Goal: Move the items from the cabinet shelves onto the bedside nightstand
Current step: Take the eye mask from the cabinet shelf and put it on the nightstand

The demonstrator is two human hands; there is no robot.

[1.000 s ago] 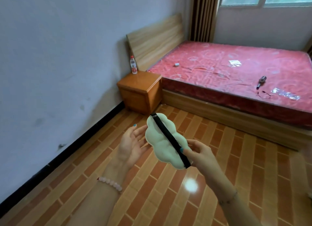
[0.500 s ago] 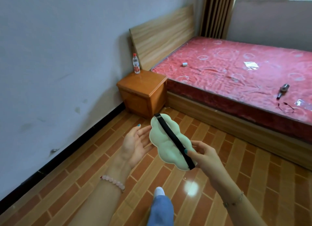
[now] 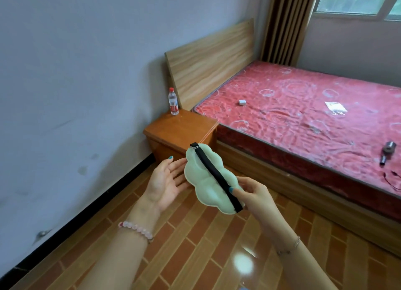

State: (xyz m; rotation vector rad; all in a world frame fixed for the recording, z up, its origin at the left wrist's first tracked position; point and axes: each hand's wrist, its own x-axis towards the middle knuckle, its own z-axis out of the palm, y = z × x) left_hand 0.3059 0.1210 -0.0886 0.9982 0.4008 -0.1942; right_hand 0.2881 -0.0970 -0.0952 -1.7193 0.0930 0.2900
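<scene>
Fingers of our right hand pinch the near end of the green sleep mask, in the air before the nightstand; our left hand lies open beside it.

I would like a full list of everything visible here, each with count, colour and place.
eye mask: one, pale green, black strap, held before the nightstand
nightstand: one, orange-brown, beside the bed
water bottle: one, clear, red cap, on the nightstand
mattress: one, red, on the bed
headboard: one, light wood, at the wall
small box: one, grey, on the mattress
flat packet: one, white, on the mattress
metal object: one, dark, on the mattress
curtain: one, brown, beside the window
left hand: one, open beside the mask
right hand: one, fingers pinch the mask's end
</scene>
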